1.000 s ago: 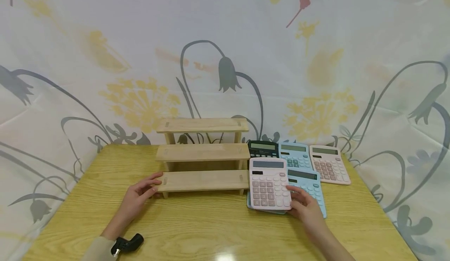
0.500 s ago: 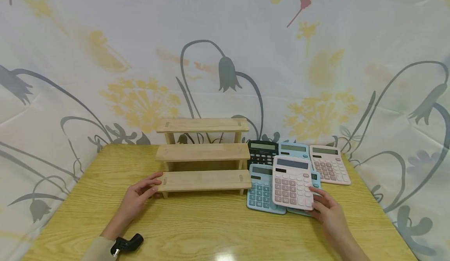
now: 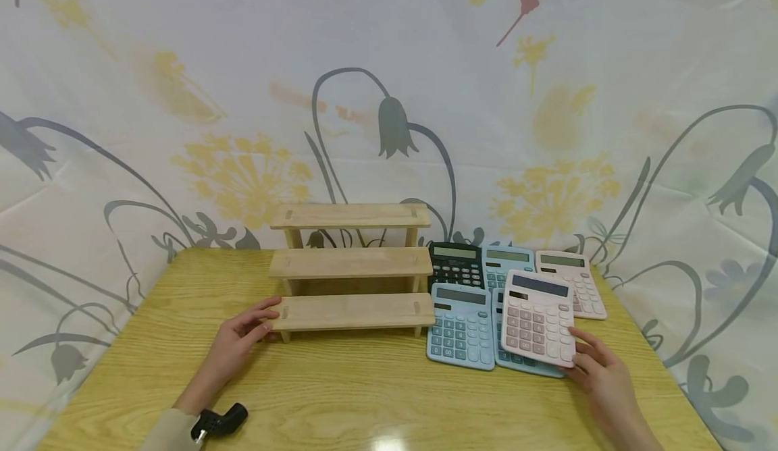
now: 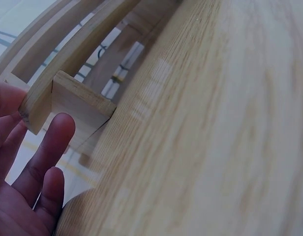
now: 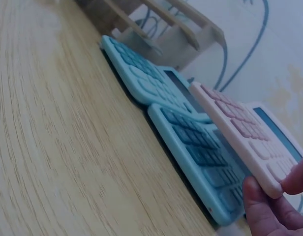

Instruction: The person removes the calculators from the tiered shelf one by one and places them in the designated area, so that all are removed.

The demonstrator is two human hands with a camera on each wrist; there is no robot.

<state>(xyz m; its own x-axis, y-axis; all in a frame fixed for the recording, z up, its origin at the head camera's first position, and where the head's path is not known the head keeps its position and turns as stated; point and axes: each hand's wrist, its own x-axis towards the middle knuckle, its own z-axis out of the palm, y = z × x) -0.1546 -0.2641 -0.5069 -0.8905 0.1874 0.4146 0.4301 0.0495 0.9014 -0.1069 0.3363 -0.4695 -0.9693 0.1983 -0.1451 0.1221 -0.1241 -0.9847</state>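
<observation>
In the head view, my right hand [image 3: 602, 377] grips the lower right edge of a pale pink calculator [image 3: 537, 316], thumb and fingers pinching its corner in the right wrist view. That calculator hangs tilted above a blue calculator [image 5: 193, 160] and partly covers it. Another blue calculator [image 3: 462, 329] lies flat just to the left. My left hand [image 3: 242, 339] holds the left end of the lowest board on a three-step wooden stand [image 3: 352, 310]. The left wrist view shows its upper digits at the board's corner and lower fingers [image 4: 55, 137] beside the stand's leg.
Behind the front calculators lie a black calculator [image 3: 456, 265], a light blue one [image 3: 508, 256] and a second pink one [image 3: 586, 292]. A flower-printed cloth [image 3: 389, 66] rises behind the wooden table [image 3: 340, 390]. A black device [image 3: 221, 422] sits on my left wrist.
My right hand has carried the pink calculator rightward, from over the left blue calculator to over the right one, uncovering the left one. My left hand and the stand have stayed put.
</observation>
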